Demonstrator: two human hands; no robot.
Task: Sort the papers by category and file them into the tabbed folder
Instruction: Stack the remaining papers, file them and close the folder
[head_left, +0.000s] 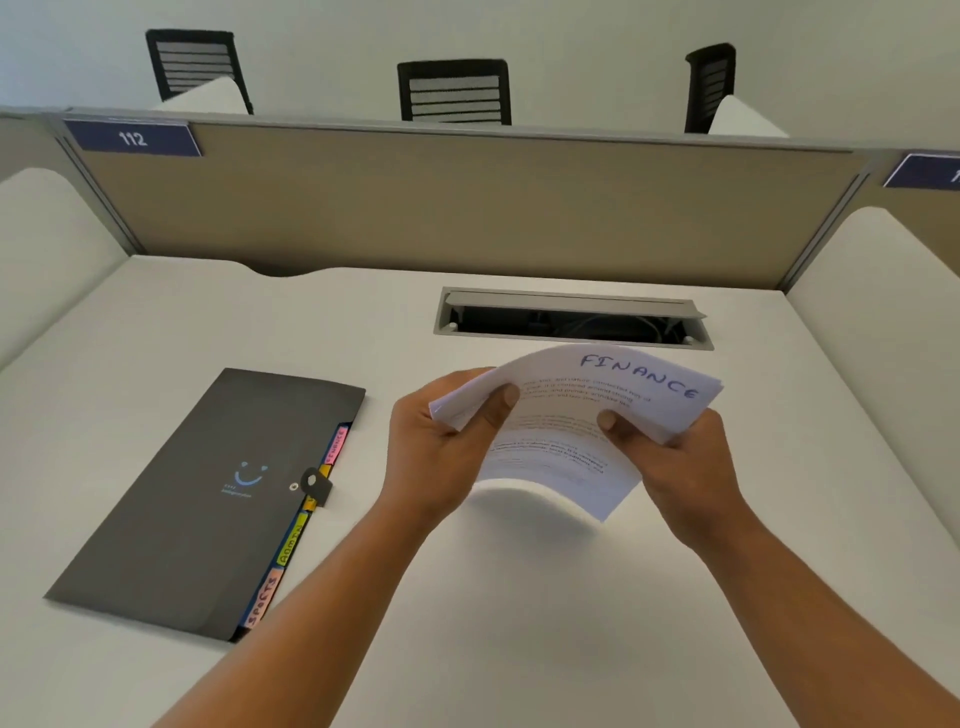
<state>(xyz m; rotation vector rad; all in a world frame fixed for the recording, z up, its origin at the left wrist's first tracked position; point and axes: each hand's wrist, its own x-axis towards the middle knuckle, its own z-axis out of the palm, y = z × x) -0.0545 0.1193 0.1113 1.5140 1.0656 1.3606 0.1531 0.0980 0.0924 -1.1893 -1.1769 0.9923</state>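
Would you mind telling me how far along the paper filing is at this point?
Done: nothing visibly; the folder lies closed on the desk, its labelled tabs showing along one edge. In hand: the left hand and right hand grip the stack of papers above the desk, the top sheet headed FINANCE. Left: sorting the stack, opening the folder, and filing each category.

Left forearm (311, 597) and right forearm (784, 597) are bare; left hand (436, 441) and right hand (675, 457) likewise bare
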